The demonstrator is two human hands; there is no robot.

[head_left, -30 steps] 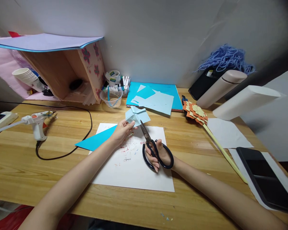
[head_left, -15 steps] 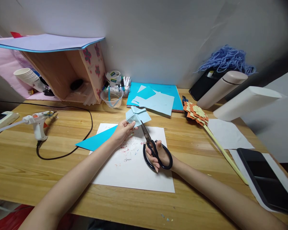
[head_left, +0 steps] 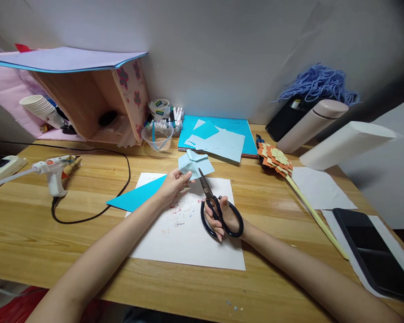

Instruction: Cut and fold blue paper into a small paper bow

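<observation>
Between thumb and fingers, my left hand [head_left: 175, 184] pinches a small light-blue folded paper [head_left: 197, 165] with creases that meet near its middle. My right hand [head_left: 222, 220] is closed round the black looped handles of a pair of scissors [head_left: 207, 190]. The blade tips touch or overlap the lower edge of the folded paper; whether they are cutting I cannot tell. Under both hands lies a white sheet [head_left: 188, 242] with red and dark marks. A bright blue triangular sheet [head_left: 131, 196] sits partly beneath my left forearm.
A hot glue gun [head_left: 55, 172] and its black cord lie at the left, before an open box [head_left: 77, 103]. Behind my hands are a plastic cup [head_left: 157, 137] and blue paper scraps [head_left: 222, 141]. At the right are a paper flower [head_left: 274, 159], a bottle [head_left: 311, 123] and a phone [head_left: 373, 251].
The folded paper has shifted slightly right in my left hand and turned a little. The scissors have moved very slightly right with my right hand.
</observation>
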